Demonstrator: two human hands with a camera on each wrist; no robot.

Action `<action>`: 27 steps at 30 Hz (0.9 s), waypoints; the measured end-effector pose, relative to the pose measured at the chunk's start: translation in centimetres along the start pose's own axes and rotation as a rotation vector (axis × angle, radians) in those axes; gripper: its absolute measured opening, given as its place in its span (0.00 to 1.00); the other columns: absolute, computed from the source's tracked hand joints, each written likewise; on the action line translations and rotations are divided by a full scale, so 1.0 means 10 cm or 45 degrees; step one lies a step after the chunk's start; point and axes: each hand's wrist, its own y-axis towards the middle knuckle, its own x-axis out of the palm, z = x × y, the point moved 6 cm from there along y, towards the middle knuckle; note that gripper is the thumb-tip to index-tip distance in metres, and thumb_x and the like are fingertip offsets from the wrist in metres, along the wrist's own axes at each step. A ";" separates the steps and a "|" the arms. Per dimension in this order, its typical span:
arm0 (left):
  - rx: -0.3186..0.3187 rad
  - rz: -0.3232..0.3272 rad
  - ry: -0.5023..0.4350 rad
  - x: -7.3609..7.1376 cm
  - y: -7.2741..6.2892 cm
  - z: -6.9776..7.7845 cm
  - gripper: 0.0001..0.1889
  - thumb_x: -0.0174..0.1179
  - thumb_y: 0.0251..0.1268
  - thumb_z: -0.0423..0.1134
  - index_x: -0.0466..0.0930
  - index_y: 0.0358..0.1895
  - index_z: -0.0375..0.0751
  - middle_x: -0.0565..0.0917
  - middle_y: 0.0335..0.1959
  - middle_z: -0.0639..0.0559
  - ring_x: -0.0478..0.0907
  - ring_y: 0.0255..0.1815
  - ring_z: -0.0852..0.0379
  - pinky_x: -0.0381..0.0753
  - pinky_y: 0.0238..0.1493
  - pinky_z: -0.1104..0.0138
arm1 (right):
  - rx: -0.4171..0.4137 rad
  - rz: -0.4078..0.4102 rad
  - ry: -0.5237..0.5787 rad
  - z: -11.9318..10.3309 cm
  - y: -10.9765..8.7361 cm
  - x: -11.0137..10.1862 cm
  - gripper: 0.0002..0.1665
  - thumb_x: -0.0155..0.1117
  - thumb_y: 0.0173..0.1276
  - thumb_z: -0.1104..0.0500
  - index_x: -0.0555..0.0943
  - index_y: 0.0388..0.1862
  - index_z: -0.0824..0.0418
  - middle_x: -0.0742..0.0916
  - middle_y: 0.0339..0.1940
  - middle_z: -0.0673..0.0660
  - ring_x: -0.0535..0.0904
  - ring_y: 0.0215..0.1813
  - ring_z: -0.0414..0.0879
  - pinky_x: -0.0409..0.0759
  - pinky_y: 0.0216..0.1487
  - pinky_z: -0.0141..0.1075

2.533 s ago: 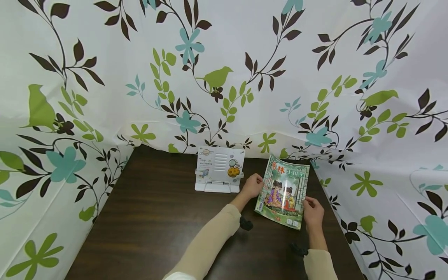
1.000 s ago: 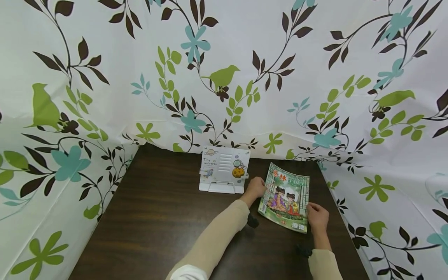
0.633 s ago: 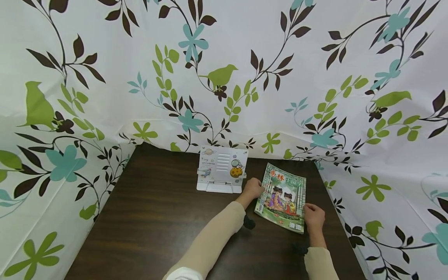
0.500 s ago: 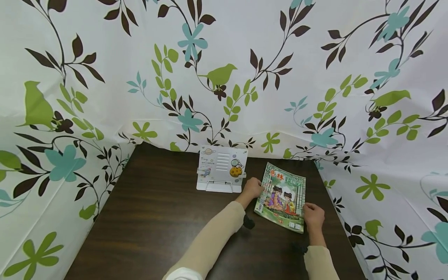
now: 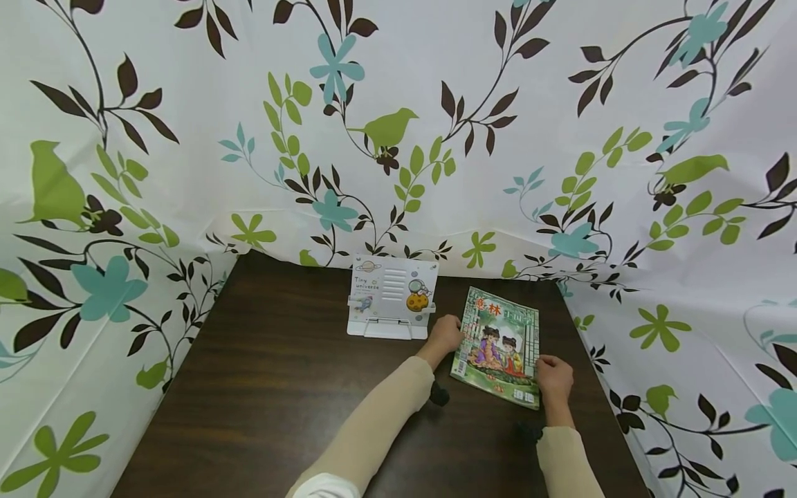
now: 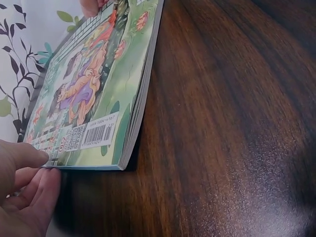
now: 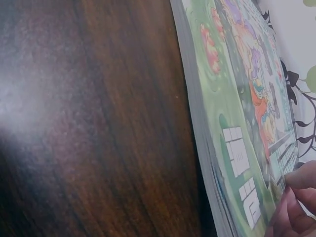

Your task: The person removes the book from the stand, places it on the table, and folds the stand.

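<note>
A magazine (image 5: 498, 387) with a green illustrated cover lies slightly turned at the right side of the dark table. My left hand (image 5: 445, 334) pinches its left edge; in the left wrist view the thumb (image 6: 30, 155) presses on the cover near the barcode and the fingers lie under the spine. The right hand (image 5: 554, 379) pinches the opposite edge. In the right wrist view, the thumb (image 7: 302, 177) rests on the cover's edge above bent fingers. The page edges of the magazine (image 7: 195, 108) show close over the wood.
A white stand (image 5: 386, 330) printed with "Tiny universe" stands at the back, left of my left hand. Behind the brown table (image 5: 280, 387) hangs a white curtain (image 5: 261, 159) with leaves, flowers and birds, also along both sides.
Between both hands, the magazine has come down a little toward the table and lies flatter. Its right edge and the right hand sit slightly nearer the front. The stand has stayed put.
</note>
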 end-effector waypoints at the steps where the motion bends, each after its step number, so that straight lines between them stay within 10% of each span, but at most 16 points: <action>1: 0.005 0.008 0.006 -0.01 -0.03 0.02 0.14 0.63 0.78 0.35 0.86 0.61 0.37 0.89 0.58 0.44 0.87 0.48 0.51 0.85 0.45 0.60 | -0.003 0.005 -0.005 -0.01 0.00 0.00 0.25 0.52 0.83 0.58 0.80 0.67 0.73 0.81 0.65 0.77 0.78 0.57 0.67 0.79 0.42 0.50; 14: -0.026 -0.002 0.022 0.03 -0.04 -0.03 0.17 0.60 0.79 0.34 0.81 0.66 0.41 0.86 0.63 0.45 0.83 0.43 0.53 0.80 0.39 0.61 | -0.031 0.033 -0.057 0.02 0.03 0.06 0.23 0.54 0.80 0.58 0.82 0.64 0.72 0.83 0.61 0.76 0.79 0.57 0.69 0.79 0.51 0.61; 27: 0.060 0.013 0.044 -0.11 -0.10 0.01 0.15 0.68 0.76 0.42 0.84 0.58 0.40 0.88 0.54 0.45 0.85 0.49 0.50 0.85 0.50 0.59 | -0.119 -0.001 -0.342 -0.12 0.02 0.03 0.20 0.52 0.78 0.59 0.82 0.56 0.72 0.86 0.53 0.76 0.84 0.42 0.66 0.81 0.39 0.60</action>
